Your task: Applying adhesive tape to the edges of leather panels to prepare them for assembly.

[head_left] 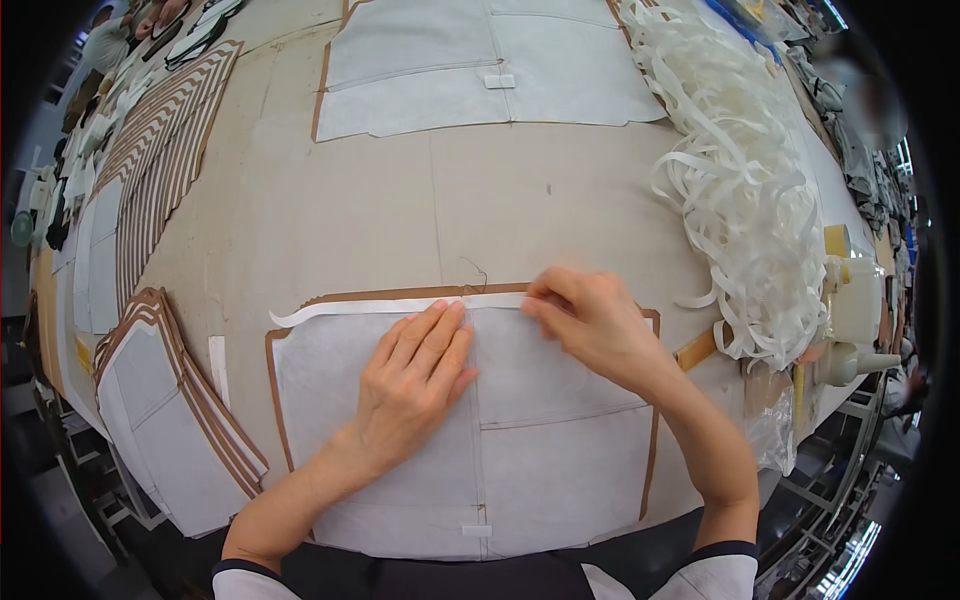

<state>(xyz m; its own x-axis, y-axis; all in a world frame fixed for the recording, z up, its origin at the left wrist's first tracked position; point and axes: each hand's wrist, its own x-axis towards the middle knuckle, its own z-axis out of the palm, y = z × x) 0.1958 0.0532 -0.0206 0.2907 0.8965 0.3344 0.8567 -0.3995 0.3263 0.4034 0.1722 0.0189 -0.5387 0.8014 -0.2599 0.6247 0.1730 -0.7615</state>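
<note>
A white-backed fabric panel point(560, 470) with brown edges and stitched seams lies flat in front of me. Along its far edge runs a narrow white strip of tape point(340, 310), its left end curling up slightly past the corner. My left hand point(415, 370) rests flat with fingers stretched out, the fingertips pressing on the strip near the middle seam. To the right of it, my right hand point(595, 325) is closed in a pinch on the same strip at the far edge; its fingers partly hide the strip's end. Loose thread sticks up beyond the middle seam.
Tangled white tape point(740, 190) is heaped on the right, near a white bottle point(857, 300) and tape rolls. A similar panel point(410, 95) lies farther back. Stacked brown-edged pieces point(165, 400) sit at the left, with striped pieces point(175, 150) beyond. Another person's hands show far left.
</note>
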